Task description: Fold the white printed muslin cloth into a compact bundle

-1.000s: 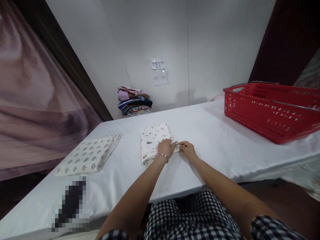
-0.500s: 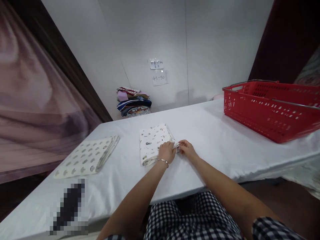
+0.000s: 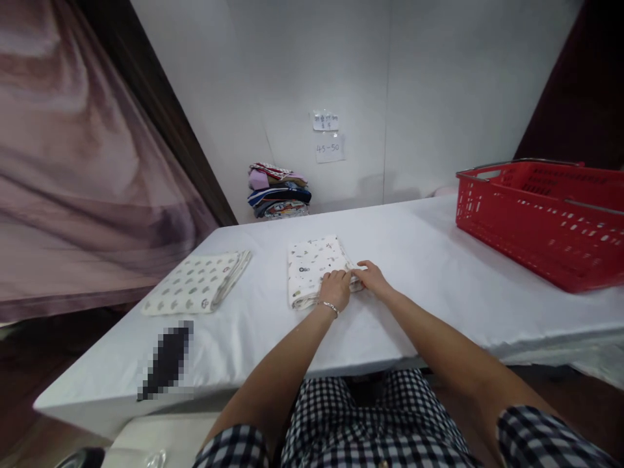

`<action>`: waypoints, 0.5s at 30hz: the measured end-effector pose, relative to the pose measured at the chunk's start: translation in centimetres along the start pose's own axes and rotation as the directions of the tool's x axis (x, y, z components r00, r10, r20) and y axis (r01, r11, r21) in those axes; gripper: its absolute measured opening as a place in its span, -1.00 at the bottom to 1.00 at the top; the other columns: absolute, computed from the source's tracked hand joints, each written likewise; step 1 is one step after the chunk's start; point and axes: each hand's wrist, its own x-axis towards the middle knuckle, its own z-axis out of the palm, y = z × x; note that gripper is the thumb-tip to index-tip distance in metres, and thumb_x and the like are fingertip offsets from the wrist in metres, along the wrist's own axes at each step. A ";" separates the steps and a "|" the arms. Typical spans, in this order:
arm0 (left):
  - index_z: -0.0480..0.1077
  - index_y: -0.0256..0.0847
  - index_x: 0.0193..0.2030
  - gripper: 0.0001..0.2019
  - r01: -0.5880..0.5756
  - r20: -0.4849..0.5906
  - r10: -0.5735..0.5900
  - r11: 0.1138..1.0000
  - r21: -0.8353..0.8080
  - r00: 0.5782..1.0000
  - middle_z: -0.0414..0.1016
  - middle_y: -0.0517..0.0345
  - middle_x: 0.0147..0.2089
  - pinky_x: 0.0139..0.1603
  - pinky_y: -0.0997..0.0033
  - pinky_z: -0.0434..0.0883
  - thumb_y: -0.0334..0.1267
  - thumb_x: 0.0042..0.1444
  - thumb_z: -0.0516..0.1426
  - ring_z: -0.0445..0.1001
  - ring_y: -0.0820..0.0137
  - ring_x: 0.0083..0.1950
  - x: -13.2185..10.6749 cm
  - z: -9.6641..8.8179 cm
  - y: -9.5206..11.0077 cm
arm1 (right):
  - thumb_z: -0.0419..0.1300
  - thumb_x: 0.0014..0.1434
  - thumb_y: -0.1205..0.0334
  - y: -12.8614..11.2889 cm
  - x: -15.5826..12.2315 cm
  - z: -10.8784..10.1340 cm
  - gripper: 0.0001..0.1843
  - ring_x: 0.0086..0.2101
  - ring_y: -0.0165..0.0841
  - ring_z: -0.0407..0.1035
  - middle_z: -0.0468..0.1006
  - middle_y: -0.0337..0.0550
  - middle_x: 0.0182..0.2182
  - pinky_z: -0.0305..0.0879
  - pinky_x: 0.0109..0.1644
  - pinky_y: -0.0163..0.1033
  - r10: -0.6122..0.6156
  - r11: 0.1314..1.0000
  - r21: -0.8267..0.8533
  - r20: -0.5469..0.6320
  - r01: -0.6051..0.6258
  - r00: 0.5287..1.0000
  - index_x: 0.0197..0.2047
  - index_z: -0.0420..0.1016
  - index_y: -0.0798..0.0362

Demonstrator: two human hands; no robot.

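A white cloth with a small scattered print (image 3: 312,260) lies folded in layers on the white-covered table (image 3: 414,260). My left hand (image 3: 335,288), with a bracelet at the wrist, rests on its near right corner, fingers bent around the edge layers. Just to the right, my right hand (image 3: 373,279) pinches the cloth's right edge between thumb and fingers. The fingertips of both hands almost meet there, and the fabric between them is partly hidden.
Left on the table lies another folded cloth with grey-green motifs (image 3: 192,283), near a pixelated dark patch (image 3: 168,361). A red basket (image 3: 531,227) stands at the right. Behind the table is a stack of folded fabrics (image 3: 279,192), below paper signs (image 3: 330,148) on the wall.
The whole view has shifted, so things sit further right in the picture. Both hands stay at the cloth's right edge, the right hand slightly higher against it.
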 end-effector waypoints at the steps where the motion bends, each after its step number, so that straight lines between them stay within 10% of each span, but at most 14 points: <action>1: 0.22 -0.18 0.07 -0.64 0.017 -0.020 -0.017 1.000 -0.003 1.000 0.37 0.04 -0.05 -0.06 0.23 0.15 -0.41 0.13 -0.07 0.26 0.27 -0.02 -0.2 -0.1 -0.2 | 0.21 -0.07 0.22 -0.5 0.0 0.0 -0.64 -0.73 -0.51 0.14 0.30 -0.40 -0.73 0.00 -0.69 -0.41 0.024 1.000 0.020 0.005 -0.024 1.000 -0.15 0.33 0.07; 15: 0.21 -0.21 0.10 -0.57 0.410 -0.179 -0.416 0.909 -0.069 0.892 0.34 0.03 0.07 0.02 0.23 0.17 -0.32 0.04 0.03 0.23 0.26 0.08 -7.1 -0.3 -5.9 | 0.19 0.00 0.29 -6.4 0.3 0.2 -0.87 -0.74 -0.59 0.08 0.31 -0.32 -0.69 -0.23 -0.74 -0.45 0.144 0.975 0.147 0.145 -0.165 0.979 -0.40 0.29 0.11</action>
